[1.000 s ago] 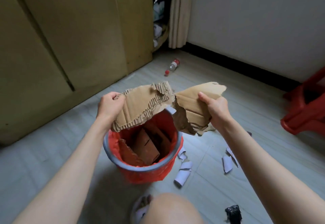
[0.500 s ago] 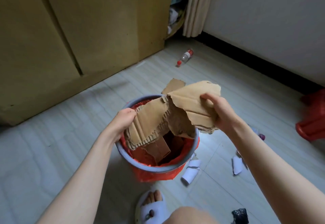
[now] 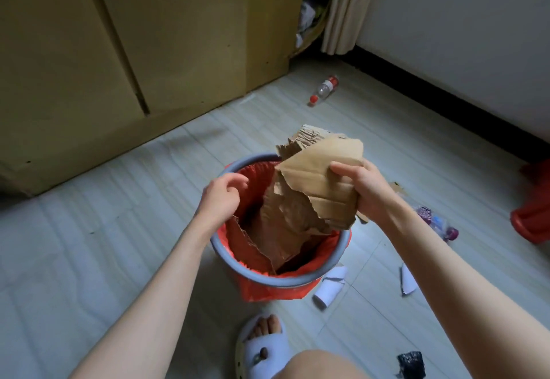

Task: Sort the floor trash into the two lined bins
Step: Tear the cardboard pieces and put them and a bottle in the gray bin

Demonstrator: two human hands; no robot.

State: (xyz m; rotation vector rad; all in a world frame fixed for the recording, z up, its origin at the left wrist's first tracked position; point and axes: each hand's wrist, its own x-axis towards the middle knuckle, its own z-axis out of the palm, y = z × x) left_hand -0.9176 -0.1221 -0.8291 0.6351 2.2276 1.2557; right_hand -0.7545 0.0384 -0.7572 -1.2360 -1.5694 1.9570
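Gripping torn cardboard (image 3: 324,191) over the bin (image 3: 279,277), right hand (image 3: 367,189); left hand (image 3: 221,200) hovers loosely curled, empty.

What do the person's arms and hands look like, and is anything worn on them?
Both forearms are bare: no sleeves reach into view. The left hand and the right hand carry no gloves, and no rings, watch or bracelets can be seen. The fingers are uncovered, with short nails. Lower in view, one foot wears a pale slipper.

Pale plank floor (image 3: 119,244), yellow-brown wardrobe (image 3: 148,51), white wall (image 3: 461,36), beige curtain (image 3: 342,6), dim light.
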